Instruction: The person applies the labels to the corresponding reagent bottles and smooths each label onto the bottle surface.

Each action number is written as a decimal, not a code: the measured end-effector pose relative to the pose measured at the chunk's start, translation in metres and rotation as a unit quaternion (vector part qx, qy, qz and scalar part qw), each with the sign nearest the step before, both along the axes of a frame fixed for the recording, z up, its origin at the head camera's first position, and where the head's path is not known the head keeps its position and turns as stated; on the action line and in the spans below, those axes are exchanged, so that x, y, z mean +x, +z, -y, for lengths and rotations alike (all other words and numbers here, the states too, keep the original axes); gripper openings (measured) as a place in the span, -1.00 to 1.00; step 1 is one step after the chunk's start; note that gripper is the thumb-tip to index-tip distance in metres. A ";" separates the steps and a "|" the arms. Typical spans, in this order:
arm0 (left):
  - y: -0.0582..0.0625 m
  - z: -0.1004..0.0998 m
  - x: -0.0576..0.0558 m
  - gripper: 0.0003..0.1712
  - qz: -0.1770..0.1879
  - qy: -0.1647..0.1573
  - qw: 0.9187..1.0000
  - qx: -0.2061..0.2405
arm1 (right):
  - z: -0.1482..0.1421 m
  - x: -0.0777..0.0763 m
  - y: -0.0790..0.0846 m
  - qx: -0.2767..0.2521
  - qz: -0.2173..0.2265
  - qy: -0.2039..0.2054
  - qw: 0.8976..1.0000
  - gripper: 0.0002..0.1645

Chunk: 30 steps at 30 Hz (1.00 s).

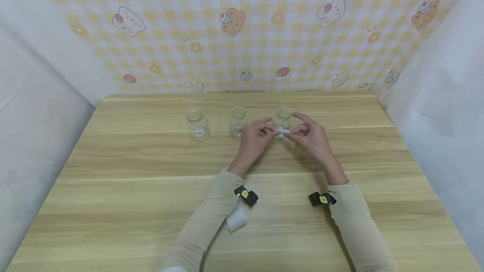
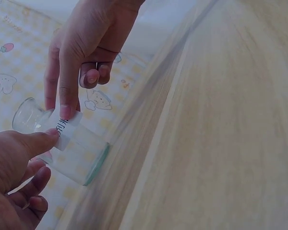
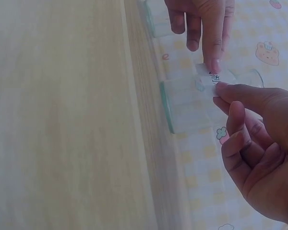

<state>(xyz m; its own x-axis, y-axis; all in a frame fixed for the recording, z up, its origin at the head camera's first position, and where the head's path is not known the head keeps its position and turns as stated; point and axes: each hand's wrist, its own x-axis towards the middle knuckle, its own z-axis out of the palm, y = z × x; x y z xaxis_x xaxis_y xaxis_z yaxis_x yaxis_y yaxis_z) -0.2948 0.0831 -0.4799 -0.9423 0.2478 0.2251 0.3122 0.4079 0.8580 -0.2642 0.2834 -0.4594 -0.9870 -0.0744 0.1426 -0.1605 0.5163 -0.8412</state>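
A clear glass jar (image 1: pixel 282 121) stands upright and lidless at the back of the table, the rightmost of three. A small white label (image 1: pixel 282 132) with dark writing lies against its front. My left hand (image 1: pixel 254 139) holds the jar from the left, thumb pressed on the label's left end. From the other side my right hand (image 1: pixel 313 138) holds it too, its thumb on the label's right end. In the left wrist view, fingers pass behind the jar (image 2: pixel 84 158), and the label (image 2: pixel 71 128) shows between the thumbs. The jar partly hides the fingertips behind it.
Two more open jars with white labels stand to the left: the middle jar (image 1: pixel 238 121) close to my left hand, the far-left jar (image 1: pixel 198 127) farther off. A pale sheet piece (image 1: pixel 236 219) lies partly under my left forearm. A checked cloth (image 1: pixel 264 45) hangs behind the table.
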 end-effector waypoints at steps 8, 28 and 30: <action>0.000 0.000 0.000 -0.85 0.003 -0.005 1.000 -0.003 | -0.001 0.000 -0.002 0.003 0.004 -0.004 1.000 -0.19; 0.000 -0.001 0.000 -0.86 0.011 0.002 1.000 0.009 | -0.001 -0.001 -0.002 0.006 0.003 -0.006 1.000 -0.20; 0.000 -0.001 0.000 -0.85 0.011 0.002 1.000 0.011 | -0.001 -0.001 -0.002 0.005 0.004 -0.004 1.000 -0.19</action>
